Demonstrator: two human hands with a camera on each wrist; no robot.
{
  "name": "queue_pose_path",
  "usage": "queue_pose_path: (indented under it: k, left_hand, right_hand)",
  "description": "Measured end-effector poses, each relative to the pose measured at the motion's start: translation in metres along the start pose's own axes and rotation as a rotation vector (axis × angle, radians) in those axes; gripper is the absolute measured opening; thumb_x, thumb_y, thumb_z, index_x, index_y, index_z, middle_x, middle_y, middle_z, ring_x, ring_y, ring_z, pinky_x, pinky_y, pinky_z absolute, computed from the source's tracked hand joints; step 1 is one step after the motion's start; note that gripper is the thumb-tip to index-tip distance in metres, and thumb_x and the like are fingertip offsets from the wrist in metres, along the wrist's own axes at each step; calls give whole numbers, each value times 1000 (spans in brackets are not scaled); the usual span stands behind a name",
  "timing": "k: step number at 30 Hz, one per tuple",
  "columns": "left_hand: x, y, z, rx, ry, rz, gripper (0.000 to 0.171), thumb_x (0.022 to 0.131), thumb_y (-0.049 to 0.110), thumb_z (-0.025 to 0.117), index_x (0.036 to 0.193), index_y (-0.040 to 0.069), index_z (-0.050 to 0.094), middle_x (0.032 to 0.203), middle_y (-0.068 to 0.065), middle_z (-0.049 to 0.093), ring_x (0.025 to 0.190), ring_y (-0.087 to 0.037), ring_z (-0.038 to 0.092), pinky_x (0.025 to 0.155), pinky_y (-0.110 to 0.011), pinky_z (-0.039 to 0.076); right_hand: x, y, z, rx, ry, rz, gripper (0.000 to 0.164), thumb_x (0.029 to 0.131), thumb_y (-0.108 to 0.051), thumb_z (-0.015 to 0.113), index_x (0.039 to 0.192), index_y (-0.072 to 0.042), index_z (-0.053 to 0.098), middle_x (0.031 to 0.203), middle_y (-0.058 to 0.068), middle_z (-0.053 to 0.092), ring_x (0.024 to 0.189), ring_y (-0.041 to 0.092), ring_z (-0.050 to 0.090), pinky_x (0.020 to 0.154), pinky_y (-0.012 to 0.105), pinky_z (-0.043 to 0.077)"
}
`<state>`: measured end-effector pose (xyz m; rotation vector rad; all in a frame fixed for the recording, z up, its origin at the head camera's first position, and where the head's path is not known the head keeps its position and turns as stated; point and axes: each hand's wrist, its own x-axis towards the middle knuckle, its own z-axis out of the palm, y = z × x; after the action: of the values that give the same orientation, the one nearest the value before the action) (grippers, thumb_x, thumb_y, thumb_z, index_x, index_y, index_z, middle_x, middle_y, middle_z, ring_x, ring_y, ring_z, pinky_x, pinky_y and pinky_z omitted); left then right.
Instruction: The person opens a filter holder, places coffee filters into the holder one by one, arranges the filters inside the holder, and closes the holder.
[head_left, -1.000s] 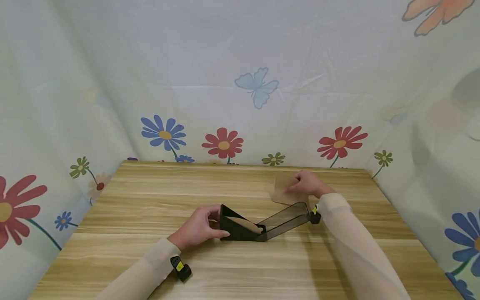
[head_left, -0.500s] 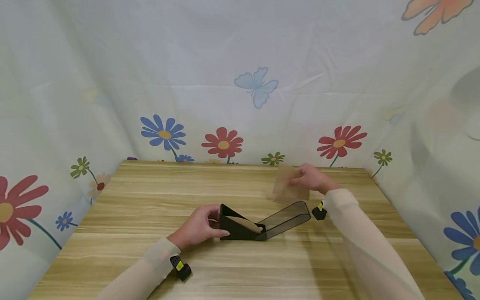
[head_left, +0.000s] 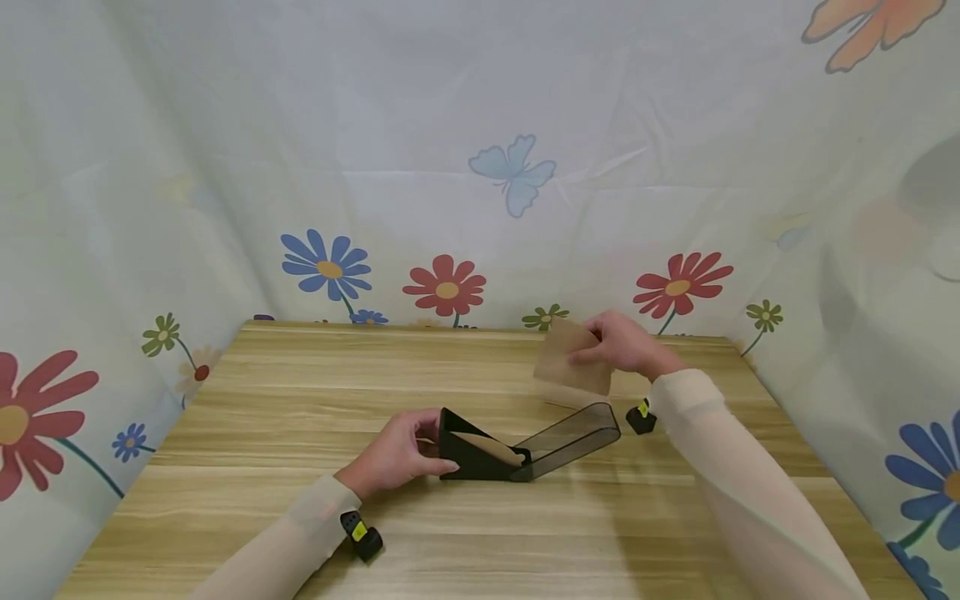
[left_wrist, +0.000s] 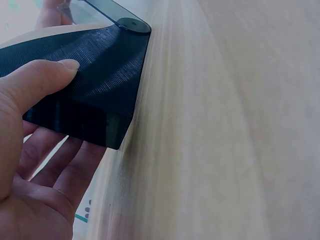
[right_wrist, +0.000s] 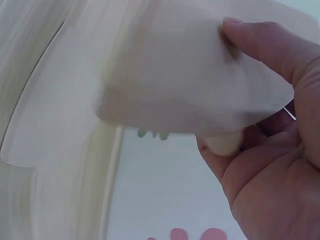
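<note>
My left hand grips the closed end of a black coffee filter holder; in the left wrist view its thumb lies on the ribbed side and the other fingers are behind. The holder's smoky see-through lid is swung out to the right. Inside sits brown filter paper. Above and behind the lid, my right hand pinches a brown paper coffee filter between thumb and fingers, tilted up off the table. Beneath it another brown paper filter lies flat, partly covered in the head view.
All of this is on a wood-grain table. A white curtain with printed flowers and a butterfly hangs behind it and at both sides. Each wrist wears a small black strap device.
My right hand has lifted away from the table, bringing the pinched coffee filter up and tilting it. The flat filter shows beneath. My left hand and the holder have stayed put.
</note>
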<state>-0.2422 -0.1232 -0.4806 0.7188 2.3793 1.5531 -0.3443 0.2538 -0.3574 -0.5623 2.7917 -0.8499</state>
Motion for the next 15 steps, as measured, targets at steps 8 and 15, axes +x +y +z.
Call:
queue_pose_path:
  k: [8, 15]
  left_hand:
    - [0, -1, 0, -2, 0, 12, 31, 80, 28, 90, 104, 26, 69, 103, 5, 72, 97, -18, 68, 88, -29, 55]
    - [1, -1, 1, -6, -1, 16, 31, 80, 27, 90, 103, 26, 69, 103, 5, 72, 98, -17, 69, 88, -28, 55]
  right_hand:
    - [-7, -18, -7, 43, -4, -80, 31, 90, -30, 80, 73, -7, 68, 84, 5, 76, 72, 17, 63, 67, 30, 49]
    - [-18, -33, -10, 99, -16, -110, 25, 95, -28, 75, 82, -7, 75, 92, 7, 79, 75, 20, 64, 68, 29, 48]
